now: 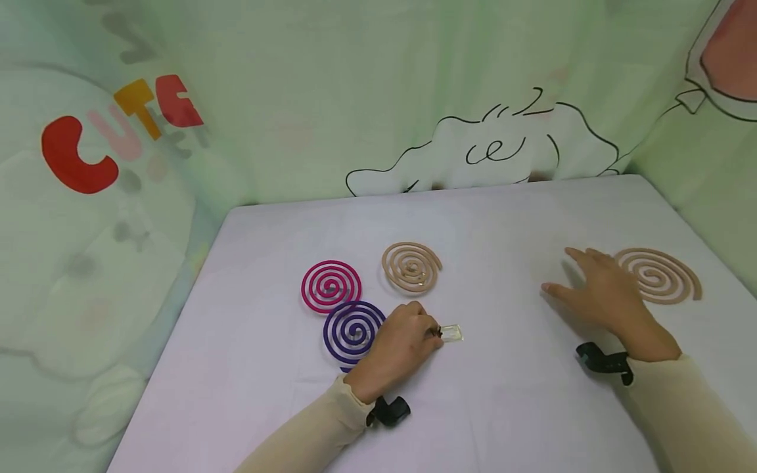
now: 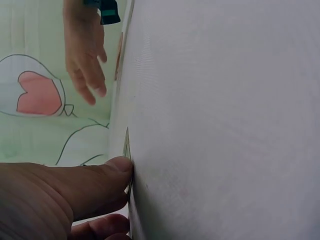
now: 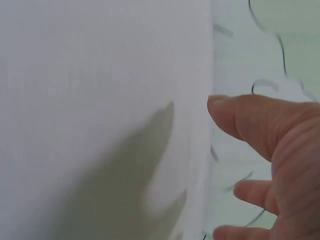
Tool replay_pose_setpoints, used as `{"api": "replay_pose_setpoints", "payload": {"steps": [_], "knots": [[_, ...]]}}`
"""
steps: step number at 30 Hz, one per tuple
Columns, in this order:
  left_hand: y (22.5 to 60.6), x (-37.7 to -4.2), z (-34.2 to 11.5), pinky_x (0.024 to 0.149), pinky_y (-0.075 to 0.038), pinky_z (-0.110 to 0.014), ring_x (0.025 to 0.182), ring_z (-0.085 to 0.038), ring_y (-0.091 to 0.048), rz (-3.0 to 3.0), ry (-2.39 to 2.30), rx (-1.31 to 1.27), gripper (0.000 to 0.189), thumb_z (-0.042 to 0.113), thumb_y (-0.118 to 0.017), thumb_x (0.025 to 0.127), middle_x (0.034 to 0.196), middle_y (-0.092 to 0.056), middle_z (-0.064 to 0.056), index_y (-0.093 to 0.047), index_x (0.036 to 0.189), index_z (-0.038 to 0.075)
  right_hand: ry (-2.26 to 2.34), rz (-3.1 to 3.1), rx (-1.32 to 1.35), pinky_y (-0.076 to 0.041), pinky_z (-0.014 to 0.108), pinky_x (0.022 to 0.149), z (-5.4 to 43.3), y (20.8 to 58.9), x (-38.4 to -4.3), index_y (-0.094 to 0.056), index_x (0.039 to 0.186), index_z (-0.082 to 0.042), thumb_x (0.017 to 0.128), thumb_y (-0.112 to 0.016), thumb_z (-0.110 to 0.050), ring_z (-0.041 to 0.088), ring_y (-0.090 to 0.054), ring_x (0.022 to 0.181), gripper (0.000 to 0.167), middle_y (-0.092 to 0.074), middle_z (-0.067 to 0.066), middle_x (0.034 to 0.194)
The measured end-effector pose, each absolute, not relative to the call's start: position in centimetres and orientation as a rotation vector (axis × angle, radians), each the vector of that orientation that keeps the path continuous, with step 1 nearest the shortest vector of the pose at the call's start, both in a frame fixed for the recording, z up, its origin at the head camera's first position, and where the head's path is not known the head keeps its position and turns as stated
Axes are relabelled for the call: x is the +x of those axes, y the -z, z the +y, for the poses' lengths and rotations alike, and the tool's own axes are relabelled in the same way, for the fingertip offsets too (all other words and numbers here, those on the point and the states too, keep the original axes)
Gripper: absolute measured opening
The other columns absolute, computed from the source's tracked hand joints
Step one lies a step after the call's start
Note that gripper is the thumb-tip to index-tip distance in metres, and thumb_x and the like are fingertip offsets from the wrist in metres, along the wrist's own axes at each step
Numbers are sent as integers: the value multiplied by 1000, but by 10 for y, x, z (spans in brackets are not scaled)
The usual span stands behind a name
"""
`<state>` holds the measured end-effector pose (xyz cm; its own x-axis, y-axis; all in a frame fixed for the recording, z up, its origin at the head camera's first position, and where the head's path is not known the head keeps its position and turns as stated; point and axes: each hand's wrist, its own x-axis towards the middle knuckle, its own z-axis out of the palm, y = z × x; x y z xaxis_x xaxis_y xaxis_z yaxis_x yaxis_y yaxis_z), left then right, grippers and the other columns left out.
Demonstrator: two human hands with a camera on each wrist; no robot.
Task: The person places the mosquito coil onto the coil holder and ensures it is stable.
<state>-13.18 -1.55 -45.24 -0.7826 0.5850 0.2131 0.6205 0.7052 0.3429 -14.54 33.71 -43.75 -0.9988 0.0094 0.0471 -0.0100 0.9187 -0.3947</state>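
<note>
My left hand [image 1: 397, 343] pinches one end of a small thin shiny plate [image 1: 452, 333], low over the white tabletop. In the left wrist view this plate [image 2: 127, 145] shows edge-on by the thumb. Just left of that hand is a purple mosquito coil [image 1: 349, 335], partly hidden by it. A magenta mosquito coil [image 1: 322, 287] overlaps the purple one's far edge. Beyond the left hand sits a tan mosquito coil [image 1: 408, 263] with shiny bits at its centre. My right hand [image 1: 603, 289] holds nothing, fingers spread above the table, overlapping a second tan mosquito coil [image 1: 656, 276].
A white cloth covers the table [image 1: 508, 407]. Behind it hangs a pale green printed curtain [image 1: 331, 98], which also runs along both sides. Each wrist wears a black strap, such as the right strap [image 1: 603, 360].
</note>
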Motion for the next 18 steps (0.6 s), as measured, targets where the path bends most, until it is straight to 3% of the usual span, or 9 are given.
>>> {"api": "replay_pose_setpoints", "payload": {"steps": [8,13,18], "knots": [[450,-134,-18,73,-46,-21,81,-12,-59,-2842,621,-1012,12,25,-84,88,89,-66,3,-83,95,15,-573,-3150,-390,-21,90,95,404,433,-154,-12,161,7,100,-50,-67,65,-11,146,103,-12,48,157],[450,-134,-17,72,-46,-20,80,-12,-58,-2843,619,-1017,12,25,-84,88,90,-66,3,-83,96,15,-642,-3151,-528,-16,92,98,436,434,-157,0,161,6,101,-46,-64,69,-10,143,102,-8,49,157],[452,-135,-16,73,-46,-20,81,-11,-58,-2847,612,-1012,11,24,-84,88,89,-66,4,-83,95,16,-670,-3196,-451,-26,86,99,460,434,-159,4,157,14,102,-47,-57,75,-20,130,103,-13,55,150]]}}
